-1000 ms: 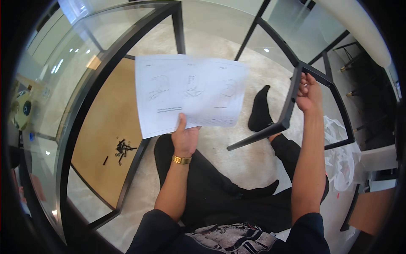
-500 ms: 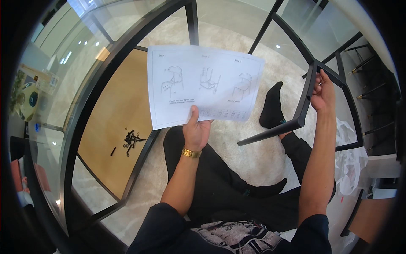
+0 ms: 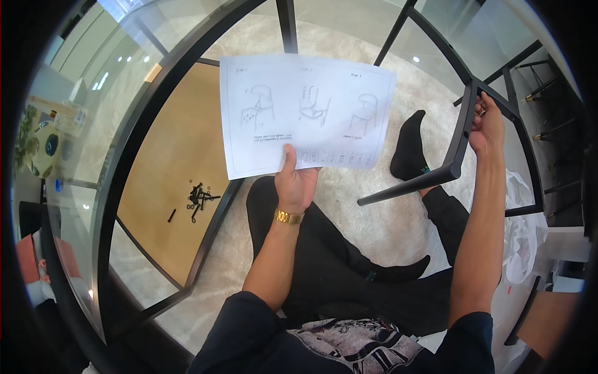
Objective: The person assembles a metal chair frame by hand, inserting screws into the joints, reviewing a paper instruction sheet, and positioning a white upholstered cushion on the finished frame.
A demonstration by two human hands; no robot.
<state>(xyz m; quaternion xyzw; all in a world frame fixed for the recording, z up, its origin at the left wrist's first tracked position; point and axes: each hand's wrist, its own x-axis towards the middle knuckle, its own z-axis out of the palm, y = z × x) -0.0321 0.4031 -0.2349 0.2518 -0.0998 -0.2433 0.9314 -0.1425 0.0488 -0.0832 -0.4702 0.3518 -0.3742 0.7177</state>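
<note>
My left hand (image 3: 296,181) pinches the lower edge of a white instruction sheet (image 3: 305,118) with three chair drawings, held up in front of me. A gold watch (image 3: 289,217) sits on that wrist. At the right my right hand (image 3: 487,128) grips the top corner of a black metal chair frame (image 3: 458,149), which slopes down toward my lap. I sit on the floor in black trousers, one black-socked foot (image 3: 408,149) stretched out past the sheet.
A pile of black screws and bolts (image 3: 198,199) lies on a tan wooden panel (image 3: 168,149) at the left. A black-framed glass table (image 3: 149,93) curves around it. White plastic wrapping (image 3: 523,230) lies at the right, with black chair legs (image 3: 548,131) behind it.
The view has shifted, so the sheet and both hands sit slightly further right in the picture. Both hands keep their grip, and the chair frame stays at much the same angle.
</note>
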